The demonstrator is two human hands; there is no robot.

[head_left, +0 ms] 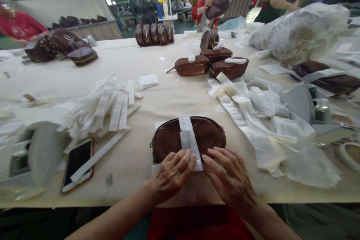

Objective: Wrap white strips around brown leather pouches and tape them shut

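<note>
A dark brown zippered bag [165,140] lies in front of me near the table's front edge. A white paper strip [188,131] wraps across its middle, its end hanging over the near side. My left hand [174,172] presses the strip's lower end against the bag, fingers together and bent. My right hand [229,172] rests at the bag's lower right edge, with fingers apart and lightly curved, the fingertips touching the brown surface. Small metal rings show at both ends of the bag. Its underside is hidden.
Loose white strips [112,108] lie left, near a phone [77,165] and tape dispenser [42,157]. Wrapping sheets [253,120] and another dispenser [309,108] sit right. Brown bags [192,65] stand ahead, with a plastic-wrapped bundle [303,33] beyond. Three people work around the table.
</note>
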